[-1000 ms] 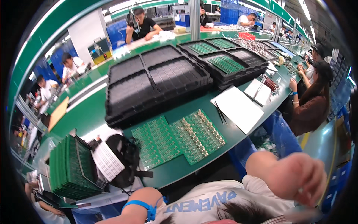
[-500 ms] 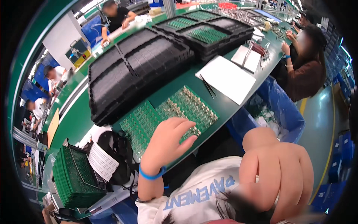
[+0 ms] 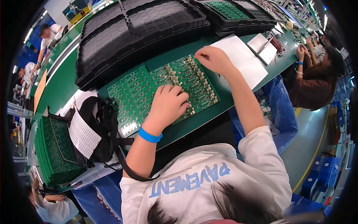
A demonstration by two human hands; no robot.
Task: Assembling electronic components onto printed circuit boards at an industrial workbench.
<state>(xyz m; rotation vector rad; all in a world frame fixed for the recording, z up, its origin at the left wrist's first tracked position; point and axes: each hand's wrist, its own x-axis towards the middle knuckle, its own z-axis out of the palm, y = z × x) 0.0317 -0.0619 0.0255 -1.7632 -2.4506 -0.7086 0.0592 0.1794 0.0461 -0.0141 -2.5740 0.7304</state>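
Two green circuit board panels lie side by side on the green table: a left panel with small parts, and a right panel crowded with shiny metal components. My left hand, with a blue wristband, rests palm down over the lower edge of the right panel. Its fingers are bent but apart, holding nothing visible. Reaching across from the right, my right hand has its fingertips pinched at the right panel's far corner. Anything between those fingertips is too small to make out. Part of the tweezers shows beside my right wrist.
Black compartment trays stand along the back. A white sheet and a small white pad lie rightward. A rack of upright green boards and a black bag are leftward. A blue lined bin stands below the table edge.
My right hand has gone from close in front of the camera to the right panel's far corner. My left hand stays over the panels. The view has shifted, so the trays appear higher.
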